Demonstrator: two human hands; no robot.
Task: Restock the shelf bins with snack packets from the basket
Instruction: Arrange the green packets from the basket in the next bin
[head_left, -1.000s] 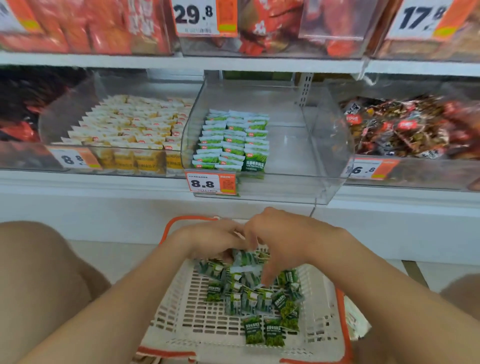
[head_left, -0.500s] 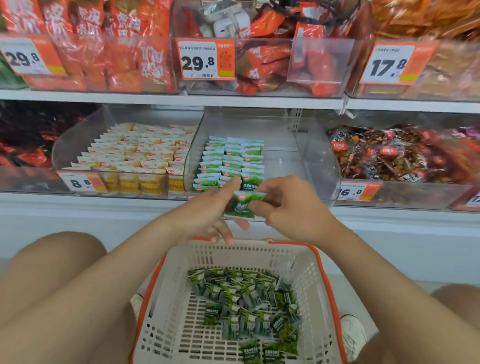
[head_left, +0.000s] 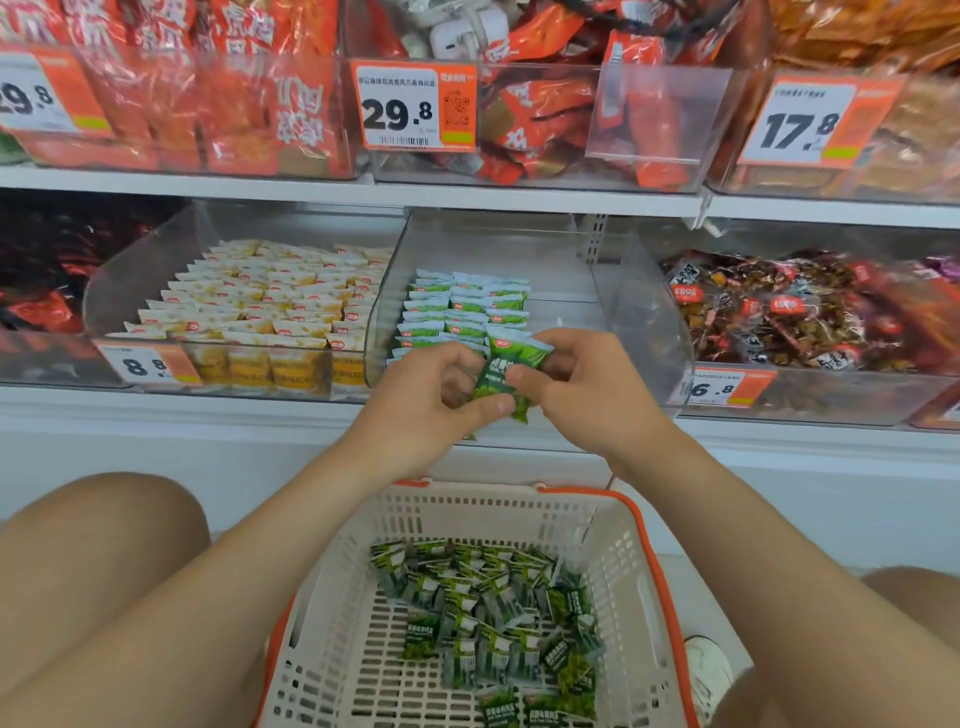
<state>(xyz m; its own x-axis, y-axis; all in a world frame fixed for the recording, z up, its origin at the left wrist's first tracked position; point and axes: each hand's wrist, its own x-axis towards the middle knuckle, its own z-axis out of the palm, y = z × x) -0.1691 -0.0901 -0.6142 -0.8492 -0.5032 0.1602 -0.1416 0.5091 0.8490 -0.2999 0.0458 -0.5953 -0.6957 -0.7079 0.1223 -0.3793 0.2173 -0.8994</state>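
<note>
Before the clear bin (head_left: 649, 332), both hands — left hand (head_left: 431, 395), right hand (head_left: 587, 389) — pinching green packets (head_left: 506, 371)

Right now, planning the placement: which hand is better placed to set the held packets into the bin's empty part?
Probably right: the right hand grips the green packets beside the clear bin's bare side; the left hand fronts filled rows.

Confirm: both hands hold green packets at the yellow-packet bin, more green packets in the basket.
Wrong bin. The head view shows left hand and right hand holding green packets at the green-packet bin, more lying in the basket.
</note>
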